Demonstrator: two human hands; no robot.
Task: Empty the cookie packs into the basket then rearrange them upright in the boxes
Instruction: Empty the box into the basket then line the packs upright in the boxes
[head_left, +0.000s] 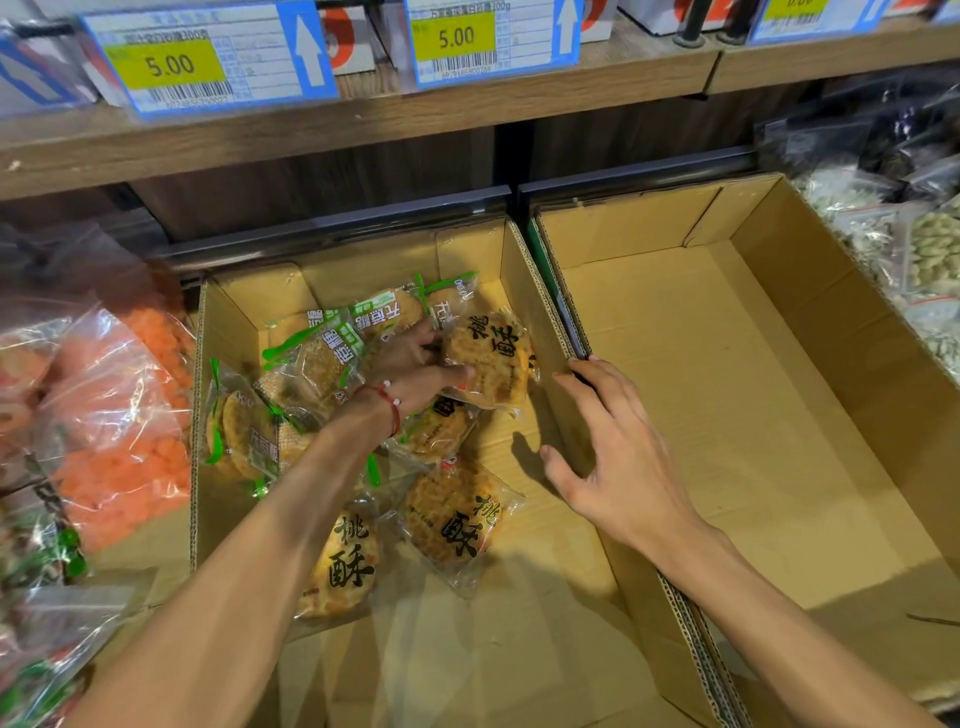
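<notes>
A person's left hand (415, 369) grips a cookie pack (493, 358) at the far right of the left cardboard box (228, 332), thumb across its wrapper and fingers curled behind it. More cookie packs (457, 519) lie loose and mostly flat in the same box. The right hand (618, 457) rests on the wall shared with the right cardboard box (727, 389), fingers relaxed and spread. Bags of orange snacks (130, 415) sit to the left, below yellow price tags (208, 57) on the shelf edge.
</notes>
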